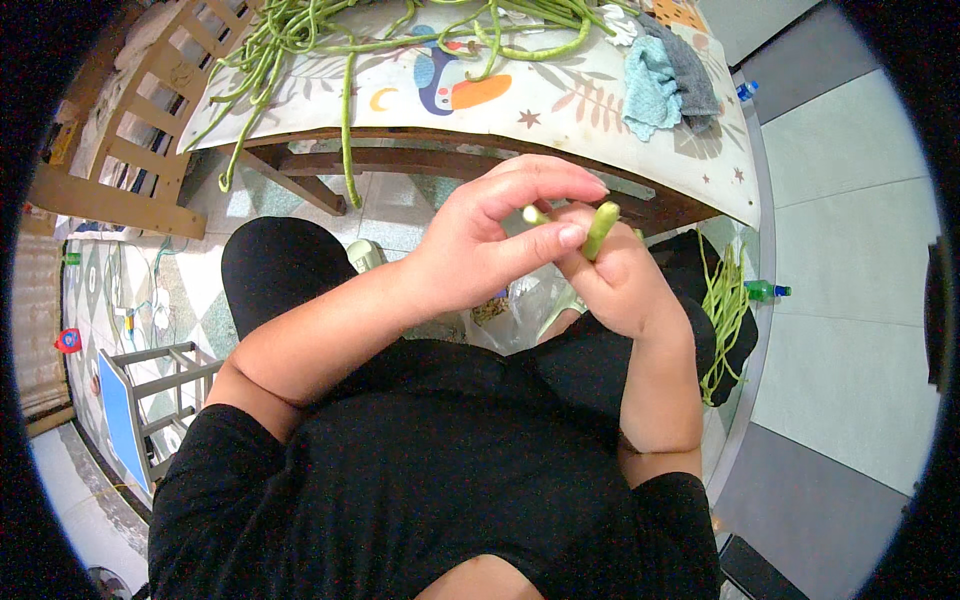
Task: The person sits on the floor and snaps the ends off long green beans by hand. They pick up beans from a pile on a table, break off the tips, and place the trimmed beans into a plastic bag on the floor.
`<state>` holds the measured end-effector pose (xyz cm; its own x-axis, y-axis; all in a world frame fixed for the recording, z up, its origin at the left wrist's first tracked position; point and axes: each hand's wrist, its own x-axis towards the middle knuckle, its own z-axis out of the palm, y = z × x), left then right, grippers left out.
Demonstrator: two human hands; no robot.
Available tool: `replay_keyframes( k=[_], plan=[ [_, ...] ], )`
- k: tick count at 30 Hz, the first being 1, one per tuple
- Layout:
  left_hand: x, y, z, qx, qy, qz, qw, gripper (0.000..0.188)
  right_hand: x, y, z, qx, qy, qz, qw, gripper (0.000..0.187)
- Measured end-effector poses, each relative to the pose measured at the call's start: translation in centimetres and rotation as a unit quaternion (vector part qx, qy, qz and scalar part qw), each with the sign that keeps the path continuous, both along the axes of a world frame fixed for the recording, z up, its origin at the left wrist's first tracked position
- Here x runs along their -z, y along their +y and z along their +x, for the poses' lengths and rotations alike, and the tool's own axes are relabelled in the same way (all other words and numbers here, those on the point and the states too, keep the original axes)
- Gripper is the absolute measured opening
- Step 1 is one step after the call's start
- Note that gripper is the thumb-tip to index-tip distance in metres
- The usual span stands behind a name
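Both my hands meet above my lap around a piece of green long bean (600,230). My right hand (625,285) is closed around it, and a thick green end sticks up beside the thumb. My left hand (500,225) curves in from the left, its thumb against the right hand and its fingers bent over the top. A pale broken bean end (535,215) shows between the left thumb and fingers. The fingertips partly hide each other. Below the hands, between my legs, is a clear plastic bag (520,312).
Ahead stands a table with a printed cloth (560,100), a heap of long beans (300,30) hanging over its edge. A blue-green rag (652,90) lies at its right. More long beans (725,320) hang by my right knee, near a green bottle (765,291). A blue-topped stool (125,420) is at left.
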<state>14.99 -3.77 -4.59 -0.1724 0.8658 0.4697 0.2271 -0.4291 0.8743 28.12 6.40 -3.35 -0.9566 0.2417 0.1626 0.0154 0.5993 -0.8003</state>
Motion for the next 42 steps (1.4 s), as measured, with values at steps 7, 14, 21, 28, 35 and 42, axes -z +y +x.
replay_keyframes(
  k=[7, 14, 21, 28, 35, 42],
  plan=[
    [-1.9, -0.5, -0.6, -0.003, 0.131, 0.031, 0.991, 0.013, 0.0, 0.0, 0.4, -0.028, -0.031, 0.077, 0.996, 0.029],
    [-2.6, -0.8, -2.4, 0.016, 0.411, -0.058, 0.91, 0.015, -1.0, 1.5, 1.2, -0.068, -0.119, 0.113, 0.984, 0.034],
    [0.7, -0.5, -2.0, -0.072, 0.153, -0.074, 0.983, 0.018, -0.3, 0.7, 0.9, -0.011, -0.088, -0.016, 0.996, 0.029],
    [2.3, -0.2, 0.7, -0.141, -0.203, -0.036, 0.968, 0.016, 0.7, -1.5, -0.5, 0.046, -0.045, -0.261, 0.963, 0.023],
    [0.9, -0.5, -1.4, 0.009, 0.059, -0.086, 0.994, 0.018, -1.0, -0.1, 0.9, -0.03, -0.069, -0.354, 0.932, 0.023],
    [-1.2, -0.7, -2.3, 0.115, 0.22, -0.085, 0.965, 0.015, -0.5, 0.4, 1.1, -0.073, -0.142, -0.27, 0.949, 0.028]
  ],
)
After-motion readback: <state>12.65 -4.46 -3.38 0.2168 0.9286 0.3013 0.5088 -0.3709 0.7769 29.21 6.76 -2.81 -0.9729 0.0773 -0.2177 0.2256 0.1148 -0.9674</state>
